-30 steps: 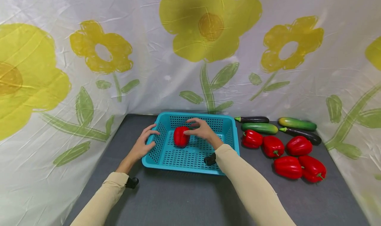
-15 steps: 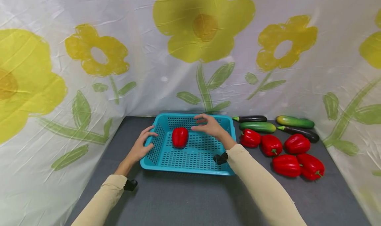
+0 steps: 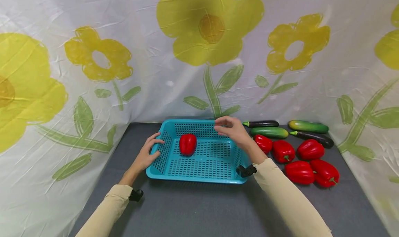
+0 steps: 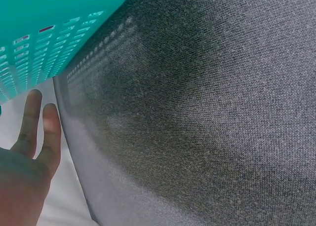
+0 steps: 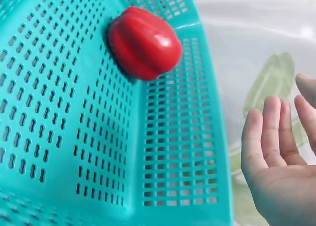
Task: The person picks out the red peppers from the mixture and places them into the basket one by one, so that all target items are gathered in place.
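Observation:
A turquoise plastic basket (image 3: 196, 179) with slotted walls stands on the dark table, holding one red bell pepper (image 3: 187, 144) toward its left side. My left hand (image 3: 147, 154) is at the basket's left rim, fingers and thumb spread apart. In the left wrist view, two fairly straight fingers (image 4: 32, 110) show close by the slotted wall. Over the basket's back right part is my right hand (image 3: 233, 130), with nothing in it. The right wrist view shows its fingers loosely bent, beyond the basket wall (image 5: 180, 137) and apart from the pepper (image 5: 145, 43).
Right of the basket lie several more red bell peppers (image 3: 300, 172). Behind them are two eggplants (image 3: 313, 139) and two green cucumber-like vegetables (image 3: 269, 132). A flower-printed white curtain (image 3: 156, 77) hangs along the back and sides of the table (image 3: 193, 209).
My right hand has let go of the bell pepper in the basket and moved right, toward the basket's right rim. My left hand stays at the left rim.

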Motion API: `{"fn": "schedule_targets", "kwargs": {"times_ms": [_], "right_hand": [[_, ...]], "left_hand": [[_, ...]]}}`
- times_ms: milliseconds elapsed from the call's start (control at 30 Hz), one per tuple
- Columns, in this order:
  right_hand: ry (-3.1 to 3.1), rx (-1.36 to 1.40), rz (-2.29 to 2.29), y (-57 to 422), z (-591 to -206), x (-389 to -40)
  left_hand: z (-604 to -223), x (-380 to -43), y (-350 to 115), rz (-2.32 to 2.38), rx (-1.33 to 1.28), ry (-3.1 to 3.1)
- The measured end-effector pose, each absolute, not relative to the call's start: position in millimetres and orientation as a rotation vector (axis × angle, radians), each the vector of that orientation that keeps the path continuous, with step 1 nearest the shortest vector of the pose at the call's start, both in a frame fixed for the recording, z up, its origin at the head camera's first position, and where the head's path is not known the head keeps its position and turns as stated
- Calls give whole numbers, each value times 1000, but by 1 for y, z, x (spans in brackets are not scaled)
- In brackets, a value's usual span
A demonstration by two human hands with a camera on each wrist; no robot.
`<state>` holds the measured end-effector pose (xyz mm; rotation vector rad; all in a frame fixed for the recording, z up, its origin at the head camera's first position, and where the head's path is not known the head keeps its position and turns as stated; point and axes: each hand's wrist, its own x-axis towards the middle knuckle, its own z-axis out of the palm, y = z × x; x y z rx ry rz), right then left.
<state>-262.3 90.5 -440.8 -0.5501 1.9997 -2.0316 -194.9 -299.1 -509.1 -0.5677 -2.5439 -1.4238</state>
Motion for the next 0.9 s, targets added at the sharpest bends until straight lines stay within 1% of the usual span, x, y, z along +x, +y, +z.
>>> {"fn": "schedule_targets", "kwargs": {"times_ms": [267, 767, 900], "right_hand": [[2030, -566, -2053, 112, -435, -248], [2150, -582, -1988, 167, -434, -229], [2181, -567, -1981, 184, -433, -228]], "left_hand": [[-484, -182, -288, -1429, -609, -2538], [-491, -186, -292, -1439, -616, -2535], [-483, -182, -288, -1450, -617, -2531]]}}
